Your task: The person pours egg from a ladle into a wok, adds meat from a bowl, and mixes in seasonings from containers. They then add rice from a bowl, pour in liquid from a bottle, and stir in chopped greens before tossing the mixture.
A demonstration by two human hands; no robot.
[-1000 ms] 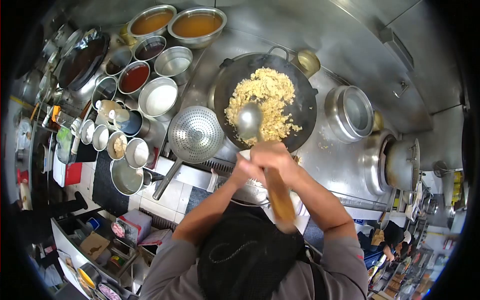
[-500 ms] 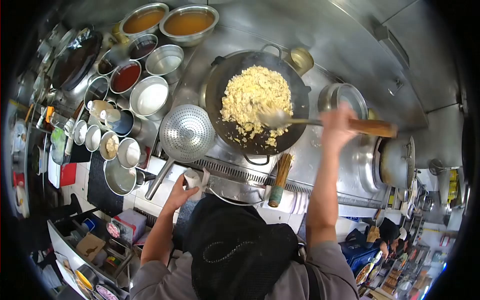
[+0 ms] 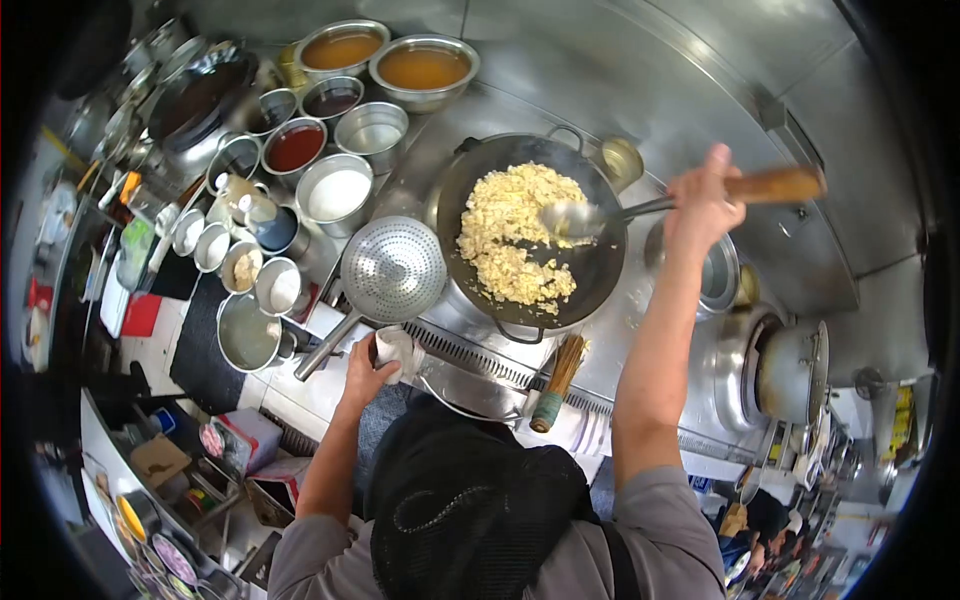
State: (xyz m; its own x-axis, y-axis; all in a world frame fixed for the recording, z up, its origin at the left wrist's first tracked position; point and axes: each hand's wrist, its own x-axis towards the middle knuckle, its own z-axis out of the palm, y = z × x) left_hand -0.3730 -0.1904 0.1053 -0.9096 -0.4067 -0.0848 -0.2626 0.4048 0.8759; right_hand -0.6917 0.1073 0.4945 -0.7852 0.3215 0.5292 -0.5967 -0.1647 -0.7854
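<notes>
My right hand (image 3: 706, 200) is wrapped round the wooden-handled ladle (image 3: 572, 219), whose metal head rests over the cooked yellow egg-like food (image 3: 520, 205) in the black wok (image 3: 600, 265). In my left hand (image 3: 368, 372) is a folded white cloth (image 3: 400, 355), held near the counter's front edge. A perforated strainer (image 3: 393, 270) lies left of the wok, its handle pointing towards my left hand. Below the wok lies a bamboo brush (image 3: 560, 385) with a green-wrapped end.
Metal bowls of orange liquid (image 3: 425, 68), red sauce (image 3: 296, 148) and white powder (image 3: 336, 192) stand at the left. A large pot (image 3: 800, 375) is at the right. Other people (image 3: 775, 525) are at the lower right.
My right hand and the ladle have moved up and right. The food has been parted, baring some of the wok between an upper heap and a lower one. The whole view has shifted slightly.
</notes>
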